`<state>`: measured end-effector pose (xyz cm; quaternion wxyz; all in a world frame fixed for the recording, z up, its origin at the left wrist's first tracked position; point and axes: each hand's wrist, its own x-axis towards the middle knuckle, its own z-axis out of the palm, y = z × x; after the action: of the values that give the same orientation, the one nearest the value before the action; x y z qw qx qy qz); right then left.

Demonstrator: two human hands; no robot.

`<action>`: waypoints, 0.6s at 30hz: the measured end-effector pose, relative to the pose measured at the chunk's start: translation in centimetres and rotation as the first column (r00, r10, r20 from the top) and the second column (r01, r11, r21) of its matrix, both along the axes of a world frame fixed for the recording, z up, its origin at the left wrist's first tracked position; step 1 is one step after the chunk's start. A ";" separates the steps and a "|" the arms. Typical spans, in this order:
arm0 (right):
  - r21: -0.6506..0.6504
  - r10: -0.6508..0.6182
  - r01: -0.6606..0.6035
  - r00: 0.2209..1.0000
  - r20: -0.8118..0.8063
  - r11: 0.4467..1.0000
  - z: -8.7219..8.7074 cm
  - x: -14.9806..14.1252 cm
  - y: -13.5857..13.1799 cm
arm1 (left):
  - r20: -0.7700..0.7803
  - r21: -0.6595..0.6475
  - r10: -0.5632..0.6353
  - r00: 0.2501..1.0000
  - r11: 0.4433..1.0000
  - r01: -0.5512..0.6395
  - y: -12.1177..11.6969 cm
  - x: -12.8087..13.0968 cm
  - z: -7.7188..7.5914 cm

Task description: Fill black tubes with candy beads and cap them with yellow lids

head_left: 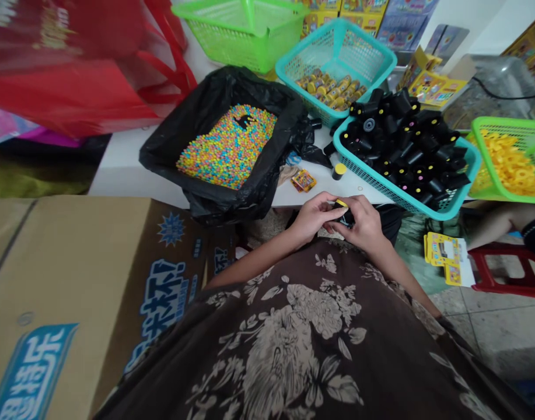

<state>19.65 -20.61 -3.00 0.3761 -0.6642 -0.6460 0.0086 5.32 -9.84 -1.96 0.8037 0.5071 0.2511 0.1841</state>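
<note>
My left hand [313,214] and my right hand [364,224] meet just below the table's front edge, both closed around one small black tube with a yellow cap [342,205]. Right above them a teal basket [460,198] is heaped with black tubes [402,146]. A black bag [206,111] to the left holds a mass of small coloured candy beads [230,149]. One capped black tube [339,170] stands alone on the white table [118,169].
A second teal basket [381,55] behind holds several labelled tubes. A green basket [477,125] at right holds yellow caps [512,166]; another green basket [245,29] sits at the back. A cardboard box [66,280] lies at left, a red bag [74,64] above it. Another person's leg [499,220] and a red stool [512,271] are at right.
</note>
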 end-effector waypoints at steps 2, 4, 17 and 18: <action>0.008 -0.026 0.025 0.998 0.065 1.000 -0.3 -0.1 -0.1 | 0.019 0.014 0.021 1.000 1.000 -0.021 -0.2 0.1 0.2; 0.023 -0.031 0.029 0.994 0.101 0.999 -0.4 -0.3 -0.1 | 0.049 0.058 0.058 0.997 0.996 -0.061 -0.5 0.3 0.3; -0.020 0.049 -0.048 0.997 0.054 0.999 0.6 -0.6 -0.5 | 0.105 -0.038 -0.090 0.990 0.995 0.095 -0.7 -0.7 -0.4; -0.024 0.044 -0.043 0.998 0.040 0.999 0.8 -0.6 -0.5 | 0.125 -0.036 -0.074 0.989 0.996 0.080 -0.6 -0.7 -0.4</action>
<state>19.03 -21.07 -2.19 0.3549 -0.6545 -0.6675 0.0111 4.62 -10.44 -2.39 0.8344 0.4875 0.1849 0.1786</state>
